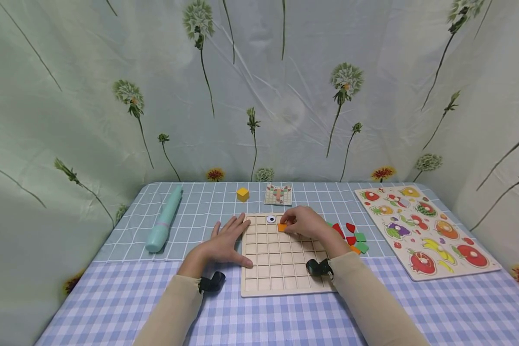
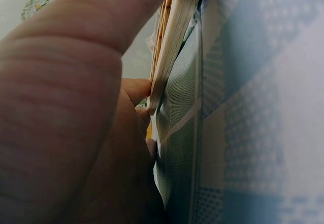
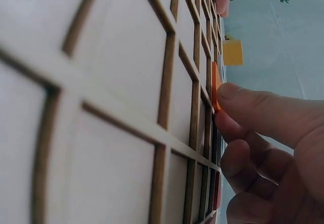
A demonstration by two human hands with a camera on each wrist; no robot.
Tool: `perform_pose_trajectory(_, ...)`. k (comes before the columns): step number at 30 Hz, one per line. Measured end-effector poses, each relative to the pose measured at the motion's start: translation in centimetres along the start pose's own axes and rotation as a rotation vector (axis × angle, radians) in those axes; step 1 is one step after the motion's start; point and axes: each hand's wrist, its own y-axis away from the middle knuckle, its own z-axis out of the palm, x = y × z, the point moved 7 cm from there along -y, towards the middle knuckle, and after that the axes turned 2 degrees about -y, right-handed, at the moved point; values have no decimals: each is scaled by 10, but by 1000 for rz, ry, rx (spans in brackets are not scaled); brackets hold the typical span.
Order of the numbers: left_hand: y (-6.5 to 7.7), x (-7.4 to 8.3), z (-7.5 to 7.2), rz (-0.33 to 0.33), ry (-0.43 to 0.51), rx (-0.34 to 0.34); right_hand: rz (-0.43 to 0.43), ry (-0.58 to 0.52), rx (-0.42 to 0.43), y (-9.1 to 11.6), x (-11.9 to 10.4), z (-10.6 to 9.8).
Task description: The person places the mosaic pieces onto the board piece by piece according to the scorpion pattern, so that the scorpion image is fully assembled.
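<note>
A wooden grid board (image 1: 281, 271) lies flat in front of me, its cells marked off by raised strips. My left hand (image 1: 226, 244) spreads over the board's left edge, fingertips on its upper left corner and thumb lower down the side. Near the top row, my right hand (image 1: 304, 223) pinches an orange tile (image 1: 282, 227) between thumb and fingers. In the right wrist view the thumb presses on that orange tile (image 3: 216, 84), which stands proud of the grid. Just left of it, a white tile with a black eye (image 1: 271, 219) sits in a top cell.
Red and green pieces (image 1: 360, 237) lie loose right of the board, partly behind my right forearm. A pattern card (image 1: 278, 194) and a yellow cube (image 1: 242, 194) stand behind it. A fruit puzzle board (image 1: 432, 235) lies right, a teal bat-shaped object (image 1: 164, 221) left.
</note>
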Motion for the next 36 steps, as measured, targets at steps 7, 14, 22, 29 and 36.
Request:
perform_pose_trajectory(7, 0, -1, 0, 2, 2, 4, -47, -21, 3, 4, -2, -3)
perform_pose_trajectory(14, -1, -2, 1, 5, 4, 6, -70, -53, 10, 14, 5, -9)
perform_pose_trajectory(22, -2, -3, 2, -1, -2, 6, -25, -113, 72, 29, 21, -27)
perform_pose_trajectory(29, 0, 0, 0, 11, -4, 10, 19, -151, 168, 41, 42, -50)
perform_pose_trajectory(36, -1, -1, 1, 15, -4, 12, 95, -142, 228, 52, 67, -71)
